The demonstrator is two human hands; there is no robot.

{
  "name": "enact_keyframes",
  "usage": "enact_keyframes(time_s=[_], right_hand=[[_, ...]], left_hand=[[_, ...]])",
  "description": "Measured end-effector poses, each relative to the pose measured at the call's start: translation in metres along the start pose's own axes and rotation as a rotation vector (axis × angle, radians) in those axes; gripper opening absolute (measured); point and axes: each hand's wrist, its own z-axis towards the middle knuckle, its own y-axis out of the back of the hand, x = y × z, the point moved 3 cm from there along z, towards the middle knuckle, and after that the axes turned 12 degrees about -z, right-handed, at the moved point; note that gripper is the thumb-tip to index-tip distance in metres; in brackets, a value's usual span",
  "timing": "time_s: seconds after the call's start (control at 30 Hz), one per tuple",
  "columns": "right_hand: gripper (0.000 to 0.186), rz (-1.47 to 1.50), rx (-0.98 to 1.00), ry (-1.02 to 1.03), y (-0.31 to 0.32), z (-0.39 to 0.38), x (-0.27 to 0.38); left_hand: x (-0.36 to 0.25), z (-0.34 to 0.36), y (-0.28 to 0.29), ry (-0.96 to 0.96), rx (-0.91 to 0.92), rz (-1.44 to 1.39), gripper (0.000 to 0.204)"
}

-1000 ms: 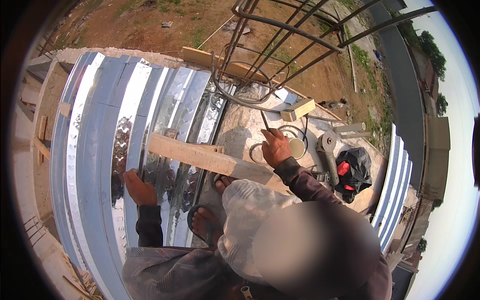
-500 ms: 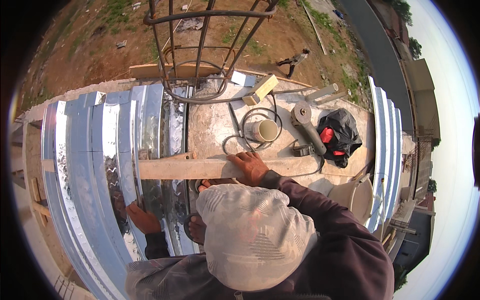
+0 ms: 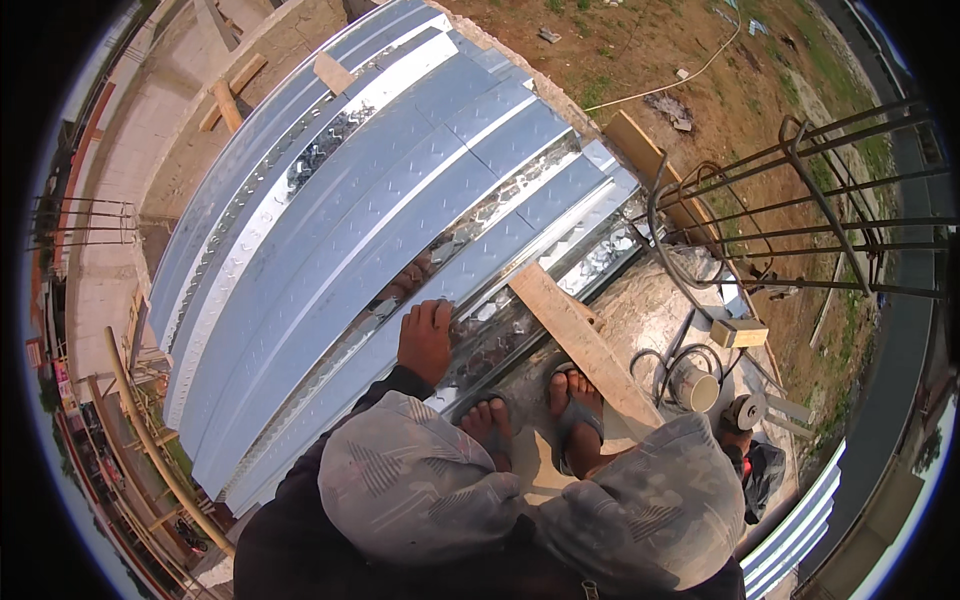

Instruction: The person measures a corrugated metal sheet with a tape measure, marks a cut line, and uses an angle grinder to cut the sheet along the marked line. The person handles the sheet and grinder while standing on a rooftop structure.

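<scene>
My left hand (image 3: 425, 345) rests on the ribbed metal decking sheet (image 3: 395, 215), its fingers bent over a raised rib. At the lower right, my right hand (image 3: 737, 441) is closed round the body of an angle grinder (image 3: 746, 412). The disc end of the grinder shows above the hand; my knee hides much of the rest. A wooden board (image 3: 580, 345) lies from the sheet's edge to beside my right knee. My sandalled feet (image 3: 578, 405) stand between the board and the sheets.
A pale round tube (image 3: 693, 388) stands amid a coiled black cable (image 3: 650, 370), near a wooden block (image 3: 738, 333). Upright rebar cages (image 3: 800, 220) rise at the right. A black bag (image 3: 765, 475) lies beside my right knee. Past the slab's edge, bare ground lies lower.
My view has swung left over the metal sheets. My right hand has left the board and taken hold of the angle grinder. My left hand stays on the sheet.
</scene>
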Motion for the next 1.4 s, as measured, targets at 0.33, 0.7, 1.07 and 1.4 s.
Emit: enact_keyframes(time_s=[0.33,0.7,1.07,1.4], right_hand=[[0.071,-0.746,-0.451,-0.125,0.024,-0.047,0.026],[0.077,-0.549,-0.339,0.302,0.093,-0.178,0.297],[0.092,-0.229,0.164,1.179,-0.052,-0.186,0.695],[0.077,0.341,1.434,0.708,-0.134,-0.190,0.742]], left_hand=[[0.004,-0.007,0.002,-0.007,0.053,-0.031,0.046],[-0.042,0.019,0.018,-0.104,0.246,-0.200,0.051],[-0.256,0.151,0.038,-0.258,0.480,-1.858,0.077],[-0.211,0.159,0.085,-0.224,0.545,-2.055,0.059]])
